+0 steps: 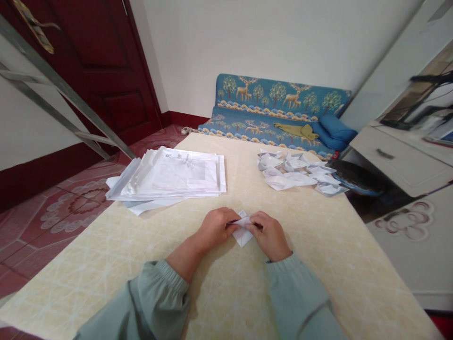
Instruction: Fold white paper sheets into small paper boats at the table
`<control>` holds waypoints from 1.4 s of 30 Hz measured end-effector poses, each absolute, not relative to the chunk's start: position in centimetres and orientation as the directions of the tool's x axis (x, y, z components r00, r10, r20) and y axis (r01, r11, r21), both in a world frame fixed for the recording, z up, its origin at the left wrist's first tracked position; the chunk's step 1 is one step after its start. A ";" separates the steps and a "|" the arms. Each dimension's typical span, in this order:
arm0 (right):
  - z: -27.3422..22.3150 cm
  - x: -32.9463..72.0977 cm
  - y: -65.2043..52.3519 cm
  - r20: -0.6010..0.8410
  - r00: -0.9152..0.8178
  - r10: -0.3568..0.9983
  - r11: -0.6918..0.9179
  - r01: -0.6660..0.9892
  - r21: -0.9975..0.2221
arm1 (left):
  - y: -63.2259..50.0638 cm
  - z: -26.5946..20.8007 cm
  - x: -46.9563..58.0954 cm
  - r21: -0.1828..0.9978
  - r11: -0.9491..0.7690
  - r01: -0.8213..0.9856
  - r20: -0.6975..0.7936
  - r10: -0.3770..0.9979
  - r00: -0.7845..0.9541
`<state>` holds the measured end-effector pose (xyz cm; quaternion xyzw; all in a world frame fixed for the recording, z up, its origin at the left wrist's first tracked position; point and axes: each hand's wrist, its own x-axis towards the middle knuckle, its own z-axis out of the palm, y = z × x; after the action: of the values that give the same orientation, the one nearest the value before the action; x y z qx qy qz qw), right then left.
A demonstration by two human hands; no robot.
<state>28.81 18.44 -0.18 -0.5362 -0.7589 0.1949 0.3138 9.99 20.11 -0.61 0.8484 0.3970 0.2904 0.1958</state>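
Observation:
A small piece of folded white paper (242, 236), with a pointed lower corner and creases, is between my two hands over the middle of the table. My left hand (216, 227) pinches its left edge between thumb and fingers. On the opposite edge, the thumb and bent fingers of my right hand (272, 236) grip the same paper. Some print shows near its top corner. My fingers hide parts of both sides.
A stack of printed paper sheets (177, 172) lies at the table's far left. Several folded paper pieces (293, 171) cluster at the far right. Behind the cream-patterned table (141, 269) stands a blue sofa (262, 97). A metal ladder (63, 89) leans at left; a white cabinet (406, 160) stands right.

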 end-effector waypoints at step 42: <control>-1.6 26.9 19.0 0.275 0.102 0.956 0.026 0.904 -0.426 | 20.9 0.0 12.0 0.540 -0.119 0.833 0.044 0.993 0.113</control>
<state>26.93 19.04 -1.59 -0.6961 -0.6681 0.0501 0.2582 12.05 20.86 -0.04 0.7198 0.6343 0.2031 0.1959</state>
